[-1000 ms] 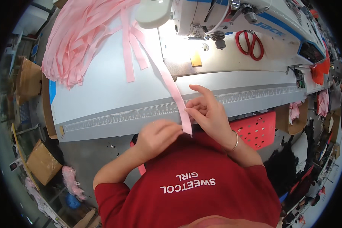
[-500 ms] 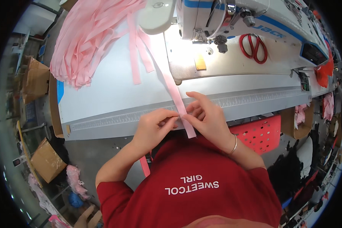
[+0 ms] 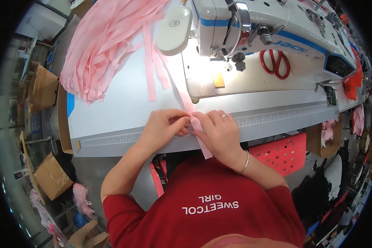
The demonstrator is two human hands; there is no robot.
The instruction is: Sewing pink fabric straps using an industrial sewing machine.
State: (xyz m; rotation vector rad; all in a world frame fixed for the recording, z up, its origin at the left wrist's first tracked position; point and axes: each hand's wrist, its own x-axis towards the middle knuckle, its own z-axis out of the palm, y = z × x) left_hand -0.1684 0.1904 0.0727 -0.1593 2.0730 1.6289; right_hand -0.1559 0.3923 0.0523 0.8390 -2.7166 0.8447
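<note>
A narrow pink fabric strip [image 3: 203,149] runs from the sewing machine's lit side down across the table edge, its cut end hanging toward me. My left hand [image 3: 163,127] pinches the strip's left edge between thumb and fingertips. From the other side, my right hand [image 3: 219,134] grips it with the thumb below and fingers folded over the top. Between the hands the strip looks slightly bunched, and the fingertips partly hide it. A large heap of pink strips [image 3: 101,53] lies at the far left, with a few loose ends hanging toward me.
A white and blue sewing machine [image 3: 273,31] stands at the far right. Red-handled scissors [image 3: 275,64] and a yellow piece [image 3: 218,79] lie on its bed. A printed ruler [image 3: 111,139] follows the table's near edge. Below it sits a perforated red-pink plastic seat [image 3: 281,153].
Both hands have moved a little up the strip, away from its cut end. My right fingers, raised before, have folded down onto it. The whole view has shifted slightly.
</note>
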